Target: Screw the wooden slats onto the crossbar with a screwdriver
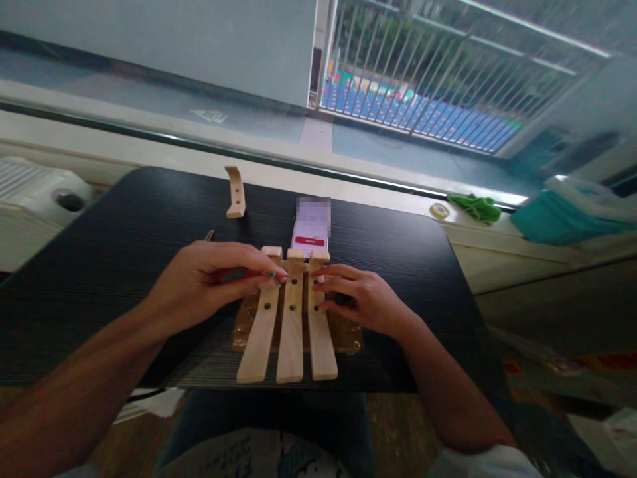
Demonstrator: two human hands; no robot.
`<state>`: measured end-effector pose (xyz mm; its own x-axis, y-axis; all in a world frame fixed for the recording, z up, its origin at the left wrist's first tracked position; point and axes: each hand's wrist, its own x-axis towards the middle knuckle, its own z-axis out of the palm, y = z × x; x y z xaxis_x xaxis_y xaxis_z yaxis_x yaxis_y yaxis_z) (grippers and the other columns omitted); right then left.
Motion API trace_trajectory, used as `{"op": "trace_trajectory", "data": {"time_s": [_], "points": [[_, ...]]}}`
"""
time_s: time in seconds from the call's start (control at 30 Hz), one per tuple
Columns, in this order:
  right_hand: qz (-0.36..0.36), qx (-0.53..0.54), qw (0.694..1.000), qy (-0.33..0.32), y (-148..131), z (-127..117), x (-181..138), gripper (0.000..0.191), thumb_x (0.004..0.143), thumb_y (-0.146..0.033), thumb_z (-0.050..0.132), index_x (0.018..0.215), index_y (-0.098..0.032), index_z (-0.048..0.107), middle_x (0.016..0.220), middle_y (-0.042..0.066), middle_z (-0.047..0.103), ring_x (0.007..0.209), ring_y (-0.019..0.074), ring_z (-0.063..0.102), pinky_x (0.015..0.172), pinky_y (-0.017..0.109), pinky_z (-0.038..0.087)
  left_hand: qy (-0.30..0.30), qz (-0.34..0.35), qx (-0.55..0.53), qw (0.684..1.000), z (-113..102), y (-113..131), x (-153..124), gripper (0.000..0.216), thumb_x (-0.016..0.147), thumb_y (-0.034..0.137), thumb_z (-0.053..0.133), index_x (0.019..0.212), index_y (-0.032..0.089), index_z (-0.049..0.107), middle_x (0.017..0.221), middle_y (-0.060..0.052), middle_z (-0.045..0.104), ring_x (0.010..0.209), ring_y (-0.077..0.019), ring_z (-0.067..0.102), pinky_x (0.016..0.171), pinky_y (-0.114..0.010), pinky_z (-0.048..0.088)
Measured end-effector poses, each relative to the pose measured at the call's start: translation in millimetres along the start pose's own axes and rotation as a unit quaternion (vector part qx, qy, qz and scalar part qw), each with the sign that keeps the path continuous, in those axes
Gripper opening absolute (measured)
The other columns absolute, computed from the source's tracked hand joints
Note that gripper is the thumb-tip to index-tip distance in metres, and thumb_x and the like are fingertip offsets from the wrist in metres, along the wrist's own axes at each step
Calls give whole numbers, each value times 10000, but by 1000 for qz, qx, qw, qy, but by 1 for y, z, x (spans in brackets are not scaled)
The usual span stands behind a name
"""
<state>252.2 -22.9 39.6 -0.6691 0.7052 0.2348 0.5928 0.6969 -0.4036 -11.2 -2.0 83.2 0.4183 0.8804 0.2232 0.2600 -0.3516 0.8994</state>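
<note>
Head view. Three pale wooden slats, the left slat, the middle slat and the right slat, lie side by side on a brown base board on the black wood-grain worktop. Their long axes run from the person toward the window. The far ends are close together and point at the glass, and the near ends fan slightly apart and stop just short of the worktop's near edge. Each slat shows a dark screw hole about mid-length.

The left hand reaches in from the left. Its fingers are drawn together in a pinch on a small metal part at the upper section of the left slat; what the part is cannot be told. The right hand lies beside the right slat with fingers stretched out and loosely spread. The tips rest on the slat's edge and clasp nothing.

A white phone with a blurred screen lies just beyond the far ends of the slats. A fourth short pale wooden piece lies well apart at the far left, with a thin metal tool near it.

Bare worktop extends widely to the left of the slats and more narrowly to the right, where the edge drops to the floor. A green cloth lies on the white sill beyond the far right corner.
</note>
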Motion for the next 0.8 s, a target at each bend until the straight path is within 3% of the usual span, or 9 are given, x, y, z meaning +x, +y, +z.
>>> {"op": "trace_trajectory", "data": {"time_s": [0.1,0.27,0.47,0.8], "points": [[-6,9,1000,15,1,-2,0,219,900,-311,585,1088,-225,655,1218,90,663,1065,198,676,872,358,582,-46,-1,70,996,11,-2,4,163,757,367,647,843,326,779,779,-3,754,663,-196,677,580,-292,514],[8,65,993,94,2,-11,-2,177,904,-290,576,1025,-213,681,1109,84,686,1001,173,686,856,326,575,-59,21,117,991,29,-6,9,186,792,400,624,843,293,767,687,2,731,544,-153,617,504,-264,457],[-4,75,986,146,4,-12,-3,142,900,-253,576,985,-220,685,1056,59,692,953,144,678,825,291,562,-21,89,147,985,46,-13,9,220,834,379,603,798,235,766,789,-35,746,697,-174,664,623,-266,510],[0,98,968,231,0,-14,-2,84,890,-191,561,882,-199,644,856,40,673,785,120,640,710,260,531,-61,59,210,974,51,-23,17,245,868,379,569,893,251,776,813,3,778,685,-180,693,634,-268,498]]}}
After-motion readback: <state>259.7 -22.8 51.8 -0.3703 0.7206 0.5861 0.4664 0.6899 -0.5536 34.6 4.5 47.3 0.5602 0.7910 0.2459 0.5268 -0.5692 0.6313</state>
